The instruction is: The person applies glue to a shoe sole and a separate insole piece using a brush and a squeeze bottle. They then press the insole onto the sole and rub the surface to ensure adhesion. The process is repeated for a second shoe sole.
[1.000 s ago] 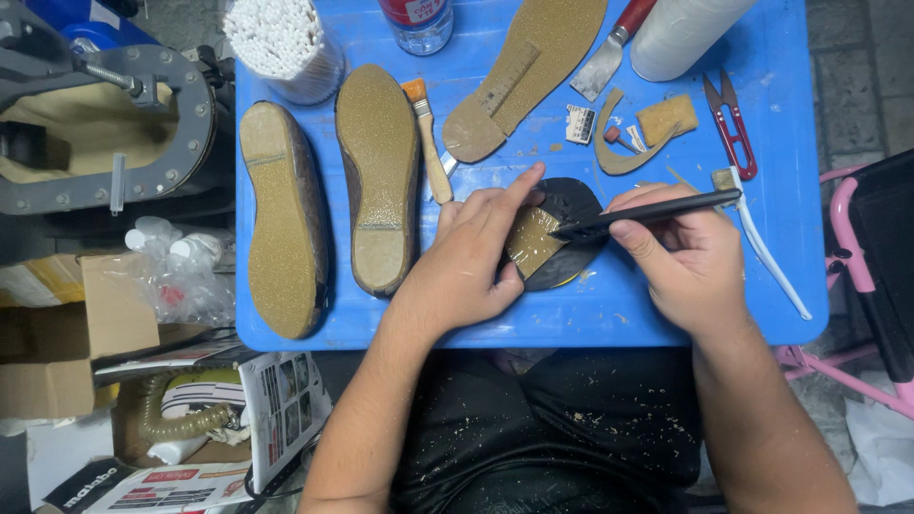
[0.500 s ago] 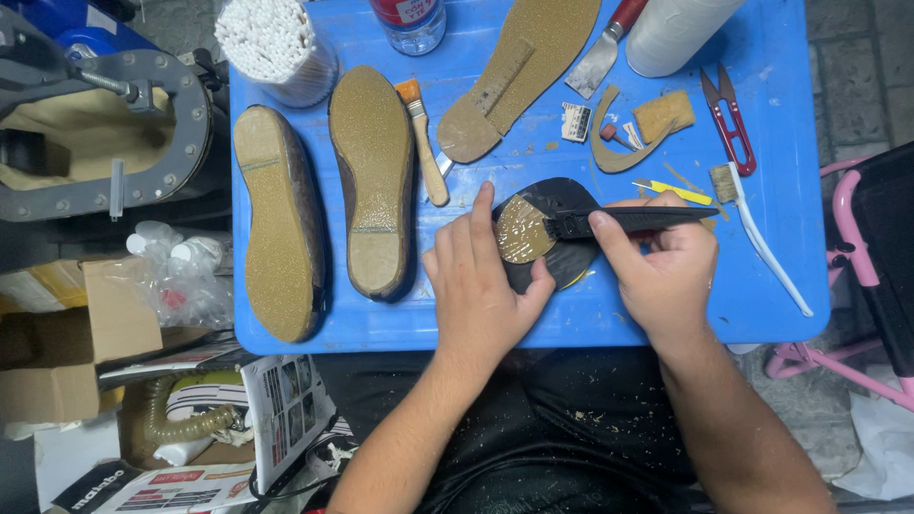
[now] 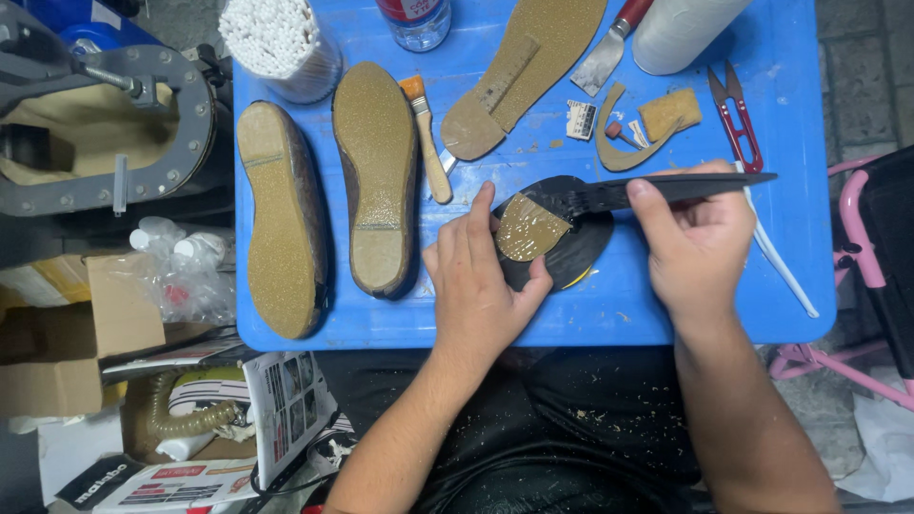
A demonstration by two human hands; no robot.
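My left hand (image 3: 479, 281) presses a small tan heel-shaped piece (image 3: 529, 227) down onto a round black pad (image 3: 571, 252) on the blue table (image 3: 666, 314). My right hand (image 3: 698, 238) grips a long black flat tool (image 3: 666, 188); its tip lies across the top edge of the tan piece. Two shoes lie sole-up to the left, one (image 3: 276, 214) at the far left and one (image 3: 376, 171) beside it. A loose tan insole (image 3: 533, 67) lies at the top middle.
A brush with a wooden handle (image 3: 428, 143), a scraper knife (image 3: 614, 48), red snips (image 3: 735, 114), scraps of tan material (image 3: 666, 114), a white roll (image 3: 681, 29), a bottle (image 3: 414, 19) and a cup of white sticks (image 3: 281, 43) stand on the table. A grey machine (image 3: 105, 124) sits at left.
My left hand shifted from covering the tan piece to holding its lower edge. My right hand slid the black tool rightward and upward across the piece.
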